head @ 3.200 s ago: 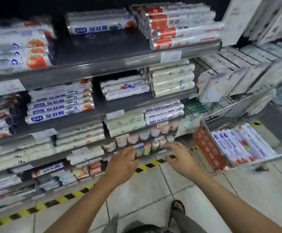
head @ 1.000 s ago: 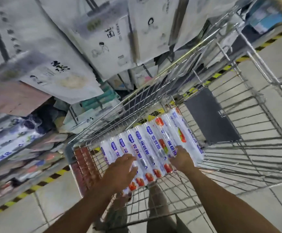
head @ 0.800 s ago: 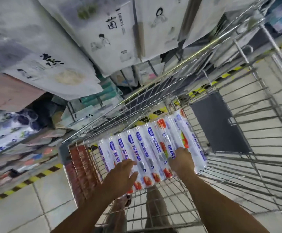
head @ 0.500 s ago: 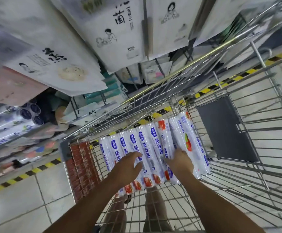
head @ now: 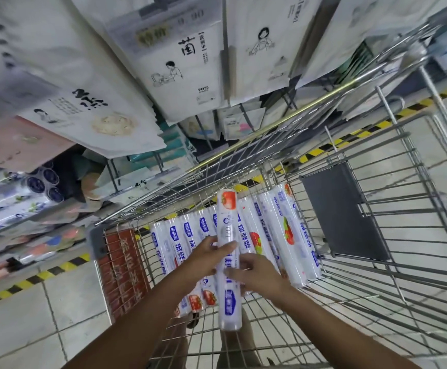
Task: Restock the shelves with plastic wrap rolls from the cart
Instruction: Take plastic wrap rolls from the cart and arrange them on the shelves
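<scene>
One roll point(head: 227, 251) is now lifted from the cart point(head: 376, 235); my left hand point(head: 203, 258) and right hand point(head: 257, 272) grasp it, ready for the shelves.

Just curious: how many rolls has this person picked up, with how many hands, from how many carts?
Roll lifted: 1
Hands on it, left and right: 2
Cart: 1
Total: 4
The other rolls in the cart overlap too much to count.
</scene>
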